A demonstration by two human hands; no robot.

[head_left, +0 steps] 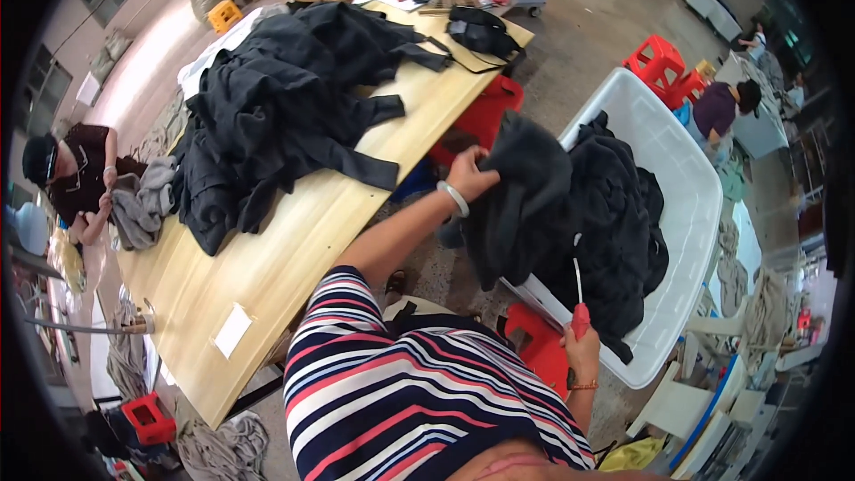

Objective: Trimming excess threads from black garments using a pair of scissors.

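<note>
My left hand point(470, 176) is closed on the edge of a black garment point(524, 191), lifted so that its cloth hangs in front of me, between the table and the bin. In my right hand point(583, 358), lower down by the bin's near edge, is a tool with a red handle point(581, 322) and a thin pale shaft pointing up. Its tip lies against dark cloth; its exact kind is unclear. More black garments point(614, 205) are heaped in the white plastic bin point(699, 240), partly behind the held one.
A wooden table point(312, 240) on my left bears a large pile of black garments point(267, 98) and a black bag point(484, 33). Red stools point(655, 62) stand beyond the bin; another red stool point(539, 347) is close to me. Co-workers sit at the far end and left.
</note>
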